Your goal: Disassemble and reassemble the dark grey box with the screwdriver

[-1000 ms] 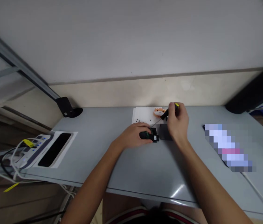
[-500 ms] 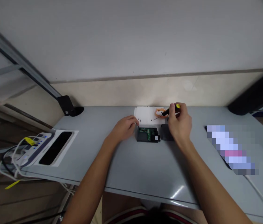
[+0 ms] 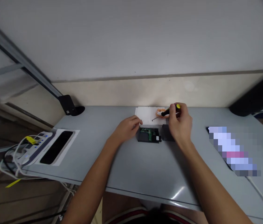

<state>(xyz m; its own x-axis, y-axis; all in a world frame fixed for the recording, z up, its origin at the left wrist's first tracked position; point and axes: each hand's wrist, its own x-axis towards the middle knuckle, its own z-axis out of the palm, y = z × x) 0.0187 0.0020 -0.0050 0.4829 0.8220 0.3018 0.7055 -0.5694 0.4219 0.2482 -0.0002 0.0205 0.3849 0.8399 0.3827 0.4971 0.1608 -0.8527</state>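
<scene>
My right hand [image 3: 181, 121] is closed around a black screwdriver with a yellow end cap [image 3: 170, 110]. The screwdriver's thin shaft slants down to the left, its tip at a small dark screw on the white paper [image 3: 146, 113]. My left hand [image 3: 128, 128] rests at the paper's left corner, fingers bent and a little apart, a fingertip over another tiny dark screw. Just below the paper lies an opened dark case with a green circuit board [image 3: 149, 135]. A second dark case part [image 3: 167, 133] sits to its right, partly hidden by my right hand.
An orange-and-white animal-shaped piece [image 3: 160, 112] lies on the paper. At the left are a power strip [image 3: 34, 147] with tangled cables and a black-screened phone [image 3: 56, 147]. A blurred-out device [image 3: 233, 151] with a white cable lies right. A wall [image 3: 122, 93] closes the grey desk's back.
My left fingers have moved slightly right, over the small screws at the paper's left corner. The screwdriver tip has shifted a little left to a screw. The view has moved slightly.
</scene>
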